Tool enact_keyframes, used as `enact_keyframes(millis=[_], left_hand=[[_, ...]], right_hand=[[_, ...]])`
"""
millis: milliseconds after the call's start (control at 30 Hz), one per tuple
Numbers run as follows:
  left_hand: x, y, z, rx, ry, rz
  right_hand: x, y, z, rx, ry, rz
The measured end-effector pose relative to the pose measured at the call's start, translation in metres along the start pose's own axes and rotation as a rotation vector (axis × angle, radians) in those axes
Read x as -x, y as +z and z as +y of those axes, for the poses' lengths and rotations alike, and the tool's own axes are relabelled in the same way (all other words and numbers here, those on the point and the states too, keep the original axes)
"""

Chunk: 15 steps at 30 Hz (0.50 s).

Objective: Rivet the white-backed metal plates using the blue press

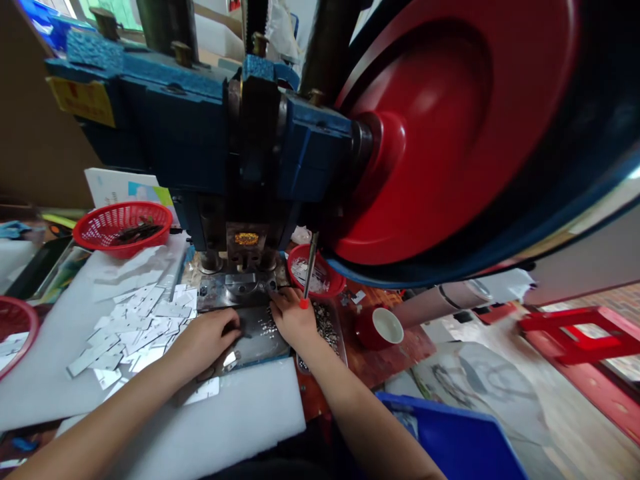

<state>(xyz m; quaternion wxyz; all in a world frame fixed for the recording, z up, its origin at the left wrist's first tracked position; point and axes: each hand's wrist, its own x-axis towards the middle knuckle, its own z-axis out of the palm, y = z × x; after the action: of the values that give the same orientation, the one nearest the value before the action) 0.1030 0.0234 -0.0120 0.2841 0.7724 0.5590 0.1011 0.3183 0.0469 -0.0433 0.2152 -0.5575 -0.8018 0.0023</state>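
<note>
A small metal-stamping workshop. A blue punch press (200, 127) fills twelve o'clock, its red flywheel (450, 127) at two. Cut metal blanks (135, 327) litter the bench at nine, a red basket (123, 227) at ten.

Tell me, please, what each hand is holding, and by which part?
The right hand holds a thin metal rod by its red lower end. The left hand lies on the press plate; a grip there cannot be told.

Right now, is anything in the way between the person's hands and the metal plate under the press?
Nothing visible. The left hand and right hand both rest on the metal plate, fingers toward the press. A thin rod stands up at the right hand, not across the plate.
</note>
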Motion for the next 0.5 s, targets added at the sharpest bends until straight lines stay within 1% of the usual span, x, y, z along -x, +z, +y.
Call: enact_keyframes(millis=[100, 200, 367, 500], left_hand=[[0.001, 0.000, 0.001, 0.086, -0.057, 0.007], [0.003, 0.000, -0.001, 0.187, -0.078, 0.027], [0.010, -0.004, -0.005, 0.228, -0.038, 0.081], [0.015, -0.004, -0.009, 0.293, -0.103, 0.093]], right_hand=[[0.002, 0.000, 0.001, 0.008, 0.001, 0.000], [0.002, 0.001, 0.001, -0.002, -0.013, -0.001], [0.000, 0.002, 0.000, -0.047, -0.012, 0.008], [-0.001, 0.005, -0.003, -0.099, -0.012, 0.003]])
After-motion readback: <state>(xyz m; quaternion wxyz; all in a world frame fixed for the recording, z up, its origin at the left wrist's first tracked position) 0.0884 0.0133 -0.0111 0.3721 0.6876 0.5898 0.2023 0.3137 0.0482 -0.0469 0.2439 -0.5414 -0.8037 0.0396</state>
